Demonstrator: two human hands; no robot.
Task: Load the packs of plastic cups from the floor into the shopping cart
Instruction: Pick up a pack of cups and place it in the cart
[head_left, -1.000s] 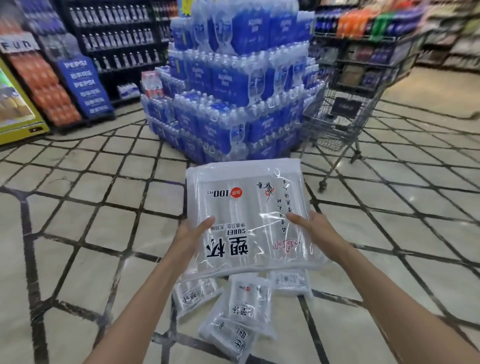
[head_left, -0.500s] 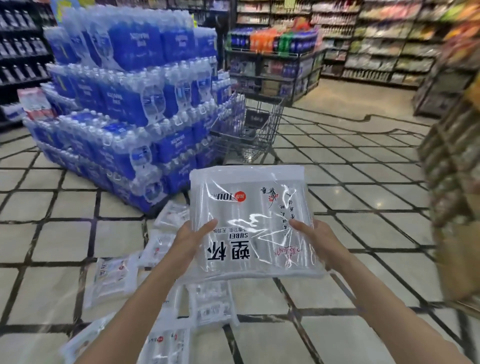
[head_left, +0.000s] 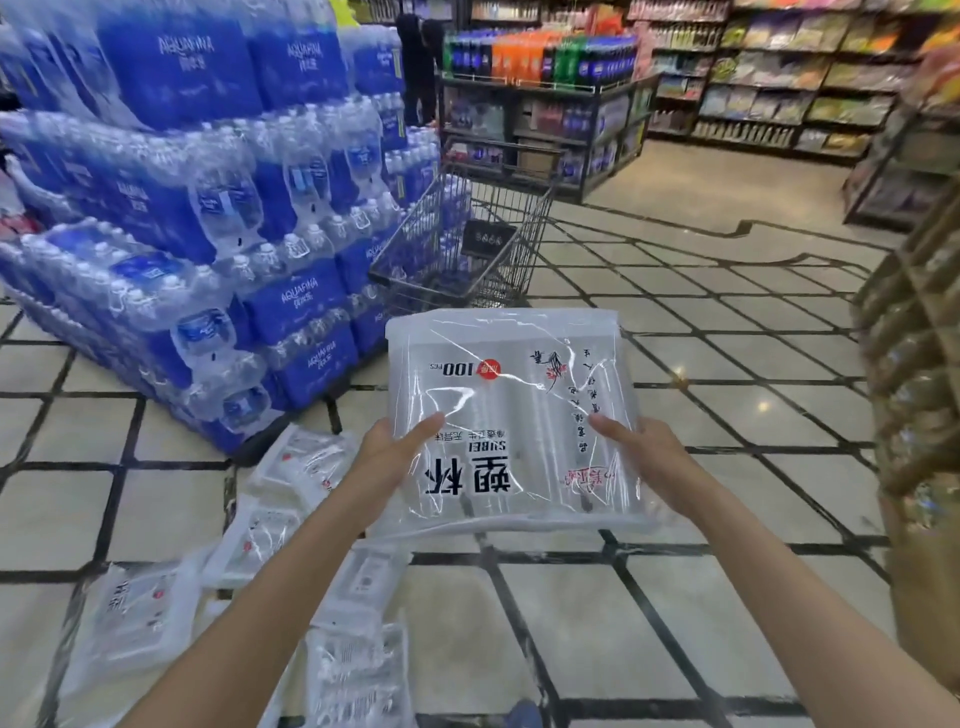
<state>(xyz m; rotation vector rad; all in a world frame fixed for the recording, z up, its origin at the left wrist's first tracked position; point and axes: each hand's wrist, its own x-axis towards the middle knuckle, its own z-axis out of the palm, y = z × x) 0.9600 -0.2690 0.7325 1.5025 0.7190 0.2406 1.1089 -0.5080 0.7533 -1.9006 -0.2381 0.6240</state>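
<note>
I hold one clear pack of plastic cups flat in front of me, printed side up, with both hands. My left hand grips its near left edge, thumb on top. My right hand grips its near right edge the same way. The wire shopping cart stands just beyond the pack's far edge, beside the water stack; its basket floor is partly hidden by the pack. Several more cup packs lie scattered on the tiled floor at lower left, under and beside my left forearm.
A tall stack of blue shrink-wrapped water bottle cases fills the left. A drinks shelf stands behind the cart. Shelving lines the right edge. Tiled floor stretches ahead on the right.
My view has swung to the right and closer to the cart, which now sits straight ahead of the pack. Both hands keep the same grip on the pack.
</note>
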